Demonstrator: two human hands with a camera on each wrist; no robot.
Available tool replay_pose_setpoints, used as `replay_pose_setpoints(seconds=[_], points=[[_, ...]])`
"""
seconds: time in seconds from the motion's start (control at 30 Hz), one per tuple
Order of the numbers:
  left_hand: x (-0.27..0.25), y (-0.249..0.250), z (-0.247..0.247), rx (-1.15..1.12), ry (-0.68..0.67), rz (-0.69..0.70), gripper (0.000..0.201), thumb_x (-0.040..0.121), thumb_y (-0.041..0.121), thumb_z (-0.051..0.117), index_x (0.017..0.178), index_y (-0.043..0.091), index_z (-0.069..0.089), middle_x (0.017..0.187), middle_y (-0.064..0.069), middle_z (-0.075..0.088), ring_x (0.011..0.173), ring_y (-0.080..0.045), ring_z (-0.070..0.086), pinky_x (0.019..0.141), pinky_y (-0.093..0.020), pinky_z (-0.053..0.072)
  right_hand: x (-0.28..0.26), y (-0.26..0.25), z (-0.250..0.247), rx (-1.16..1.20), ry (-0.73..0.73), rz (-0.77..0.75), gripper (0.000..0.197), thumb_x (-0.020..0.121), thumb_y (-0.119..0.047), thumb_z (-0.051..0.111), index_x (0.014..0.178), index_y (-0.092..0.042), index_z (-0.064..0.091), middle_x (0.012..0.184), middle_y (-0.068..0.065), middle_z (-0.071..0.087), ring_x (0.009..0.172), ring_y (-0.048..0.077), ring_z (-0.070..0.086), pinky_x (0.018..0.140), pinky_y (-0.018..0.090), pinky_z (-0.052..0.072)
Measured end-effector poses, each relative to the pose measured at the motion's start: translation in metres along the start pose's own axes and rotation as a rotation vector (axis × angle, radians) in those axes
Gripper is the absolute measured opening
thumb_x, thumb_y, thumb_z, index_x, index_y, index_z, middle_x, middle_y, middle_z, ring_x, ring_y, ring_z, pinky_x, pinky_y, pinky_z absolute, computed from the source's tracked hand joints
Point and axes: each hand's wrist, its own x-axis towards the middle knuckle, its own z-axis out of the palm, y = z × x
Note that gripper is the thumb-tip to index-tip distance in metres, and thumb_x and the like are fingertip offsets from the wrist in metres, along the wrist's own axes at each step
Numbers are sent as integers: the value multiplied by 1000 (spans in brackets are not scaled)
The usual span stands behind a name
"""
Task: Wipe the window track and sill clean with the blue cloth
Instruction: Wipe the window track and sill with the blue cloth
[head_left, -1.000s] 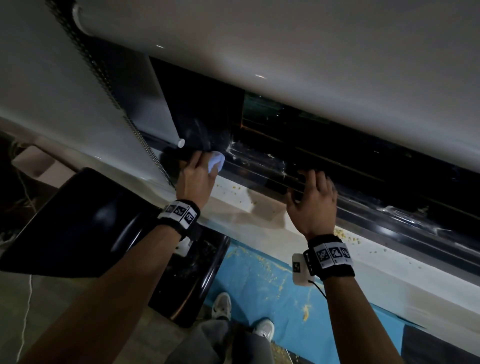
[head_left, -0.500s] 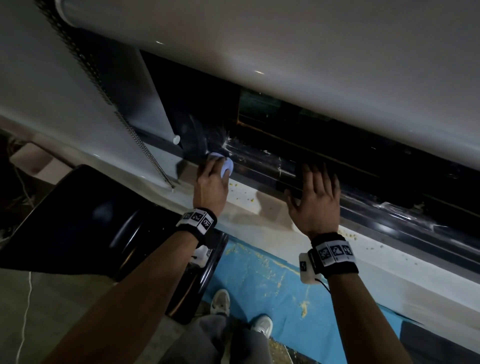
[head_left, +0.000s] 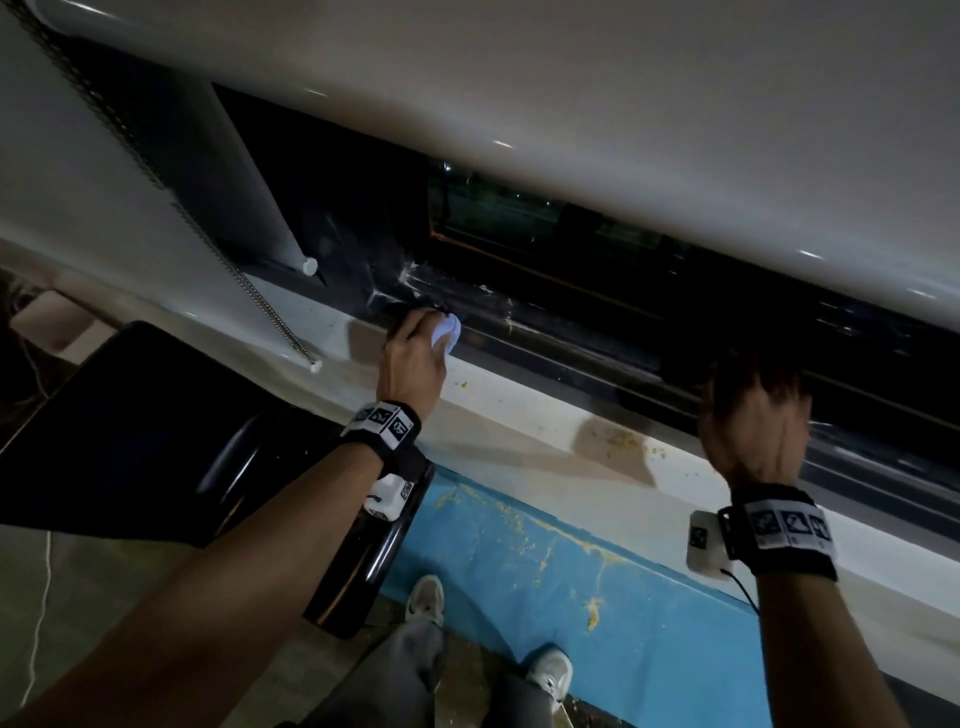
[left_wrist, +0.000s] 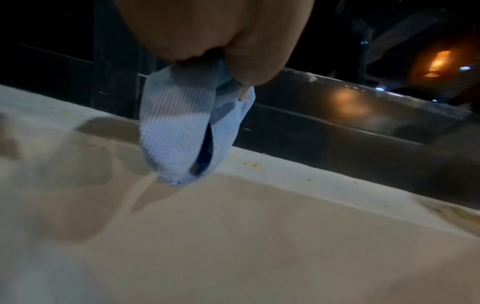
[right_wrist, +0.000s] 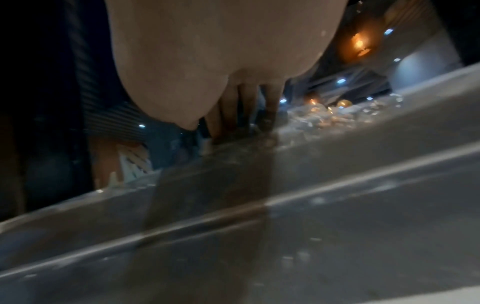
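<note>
My left hand (head_left: 413, 345) grips the bunched light blue cloth (head_left: 448, 332) at the left end of the dark window track (head_left: 571, 358). In the left wrist view the cloth (left_wrist: 187, 131) hangs from my curled fingers down to the white sill (left_wrist: 233, 226). My right hand (head_left: 753, 415) is further right, its fingers extended and resting on the wet track (right_wrist: 259, 205); the fingertips (right_wrist: 270, 121) touch the rail. Yellow crumbs (head_left: 623, 441) lie on the sill (head_left: 519, 415) between my hands.
A roller blind (head_left: 571, 104) hangs low over the window, its bead chain (head_left: 249, 296) dangling at the left. A black rounded object (head_left: 156, 441) stands under my left arm. Blue sheeting (head_left: 571, 597) speckled with crumbs covers the floor near my shoes (head_left: 426, 597).
The view has shifted left. My left hand with the cloth slid a little to the right along the track's left end. My right hand stays resting on the track.
</note>
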Motion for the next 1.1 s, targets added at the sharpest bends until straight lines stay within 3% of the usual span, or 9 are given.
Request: replay_pose_setpoints(seconds=[0.07,0.2,0.3,0.53,0.7,0.77,0.87,1.0,1.1], points=[[-9,15,11,-6,5,23,27,89,-4,68,113,9,75,122,-10,68,106,-31,68,95,-43,56,0,20,6,15,-59,-14,41,106,-31,35,126,-8,64,124,28,62,113,49,56,91,59,50],[-26,52,37,-23,14,21,25,92,0,69,114,10,76,124,-9,67,107,-30,67,96,-43,56,3,40,18,124,-23,-107,41,106,-27,35,122,-10,69,116,26,67,104,49,62,80,58,55],[-40,83,62,-24,22,6,25,93,2,68,116,10,75,124,-8,66,106,-31,67,94,-45,56,4,53,27,171,8,-164,34,107,-18,44,128,-11,70,119,23,69,106,48,63,82,58,54],[-73,149,109,-51,63,-44,28,91,1,69,117,10,74,128,-6,65,111,-30,65,100,-43,52,-2,52,28,208,42,-219,46,96,-13,43,135,-15,70,126,18,70,108,45,61,89,50,49],[-84,199,114,-128,-42,105,15,96,10,66,106,7,77,114,-10,69,100,-30,67,88,-38,56,-1,56,21,267,-10,-235,45,100,-8,52,141,-17,66,132,17,69,112,47,62,91,50,52],[-79,197,108,-118,-130,99,20,97,16,65,111,8,77,117,-8,69,101,-29,68,88,-39,56,-1,64,18,353,-39,-260,44,104,-8,55,146,-18,62,138,19,66,119,46,62,96,50,55],[-69,175,90,-65,-216,105,29,94,11,67,123,12,74,131,-5,67,114,-26,67,99,-40,54,0,82,10,477,-58,-139,40,110,-20,54,150,-15,58,140,25,62,120,47,62,95,51,57],[-66,163,82,-63,-89,64,24,96,10,66,117,9,77,126,-10,69,112,-23,66,104,-22,46,-6,99,7,532,-96,-44,37,111,-27,56,144,-14,64,137,23,65,119,42,65,97,44,55],[-70,173,103,-59,-24,-42,22,93,5,68,112,9,77,121,-10,69,108,-30,68,100,-39,54,-5,94,6,561,-83,-11,34,111,-25,57,142,-13,67,137,21,66,119,40,66,98,36,52]])
